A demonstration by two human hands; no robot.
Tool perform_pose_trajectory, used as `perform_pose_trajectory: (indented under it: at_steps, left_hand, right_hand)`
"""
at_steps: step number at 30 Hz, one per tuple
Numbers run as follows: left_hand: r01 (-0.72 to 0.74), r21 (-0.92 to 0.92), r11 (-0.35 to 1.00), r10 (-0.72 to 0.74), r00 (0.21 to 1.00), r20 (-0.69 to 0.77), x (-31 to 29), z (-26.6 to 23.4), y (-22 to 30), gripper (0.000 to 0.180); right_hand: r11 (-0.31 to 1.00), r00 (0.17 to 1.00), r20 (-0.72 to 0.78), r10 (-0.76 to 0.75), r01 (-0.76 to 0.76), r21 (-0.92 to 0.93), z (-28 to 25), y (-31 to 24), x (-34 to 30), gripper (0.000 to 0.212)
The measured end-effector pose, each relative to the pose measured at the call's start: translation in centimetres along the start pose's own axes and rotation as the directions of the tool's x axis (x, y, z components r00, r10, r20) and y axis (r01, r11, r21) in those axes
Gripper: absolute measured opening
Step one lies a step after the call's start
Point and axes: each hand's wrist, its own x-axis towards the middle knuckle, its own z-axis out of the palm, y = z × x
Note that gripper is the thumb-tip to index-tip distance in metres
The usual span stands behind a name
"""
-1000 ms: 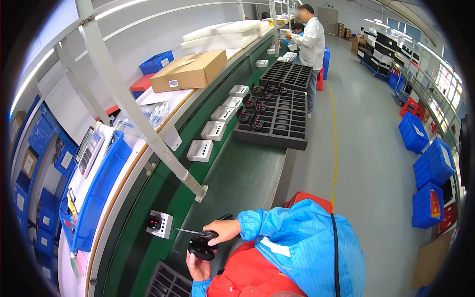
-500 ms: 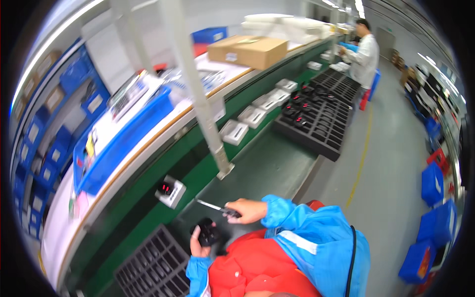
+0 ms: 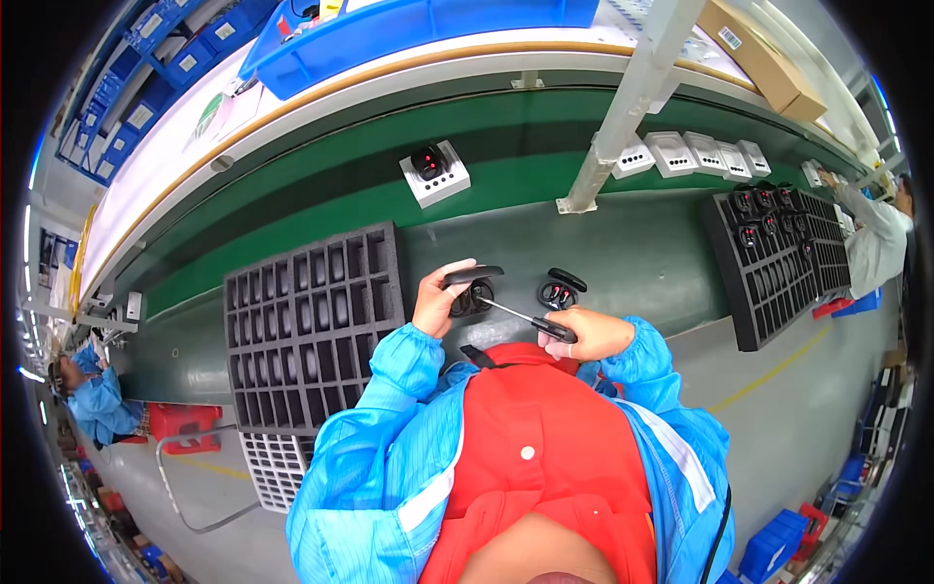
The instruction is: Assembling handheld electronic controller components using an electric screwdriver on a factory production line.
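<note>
My left hand [image 3: 438, 300] is closed on a small black earbud-style case [image 3: 471, 296], with the lid raised above its round base. A black-handled screwdriver [image 3: 551, 328] is gripped in my right hand [image 3: 595, 334]. Its thin metal shaft points left, and the tip reaches the inside of the case; whether it touches cannot be told. Just beyond my right hand, a second black case [image 3: 558, 294] stands open on the green bench, red lights glowing inside it.
To the left lies a dark foam tray [image 3: 313, 321] of slots, partly filled. Ahead, a white box [image 3: 435, 173] carries a black case with red lights. A metal post [image 3: 623, 117] rises right of it. Another foam tray [image 3: 769, 248] holds lit cases near a co-worker [image 3: 876, 238].
The view has swung round, bringing the left foam tray fully into sight. My hands have come closer together, and the screwdriver tip now reaches the case in my left hand, whose raised lid now shows.
</note>
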Motion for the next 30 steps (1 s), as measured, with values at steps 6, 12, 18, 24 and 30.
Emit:
perform_pose_trajectory:
  at_steps: [6, 12, 18, 24, 30]
  left_hand:
    - [-0.026, -0.032, 0.999, 0.026, 1.000, 0.000, 0.0, -1.1, -0.8, 0.029]
    - [0.014, -0.049, 0.999, -0.015, 1.000, -0.018, 0.4, -1.0, -0.9, 0.032]
    - [0.234, -0.006, 0.972, -0.227, 0.949, 0.219, 1.0, 2.8, -0.7, 0.027]
    - [0.270, 0.115, 0.956, -0.293, 0.870, 0.397, 1.2, 5.7, 0.1, 0.025]
    - [0.379, 0.052, 0.924, -0.373, 0.863, 0.340, 1.8, 5.2, 1.6, 0.050]
  right_hand:
    - [0.999, 0.999, 0.027, 0.042, -0.042, 0.002, -0.1, 0.2, -0.1, 0.017]
    - [0.995, 0.967, -0.240, -0.083, 0.067, -0.073, -0.6, -1.0, -0.9, 0.019]
    - [0.891, 0.706, -0.649, -0.284, -0.056, -0.450, 0.4, -1.3, 2.9, 0.041]
    - [0.870, 0.809, -0.573, -0.130, -0.184, -0.457, -0.3, 0.2, 2.5, 0.032]
    - [0.955, 0.755, -0.655, -0.014, -0.184, -0.233, -4.0, 3.6, -2.2, 0.027]
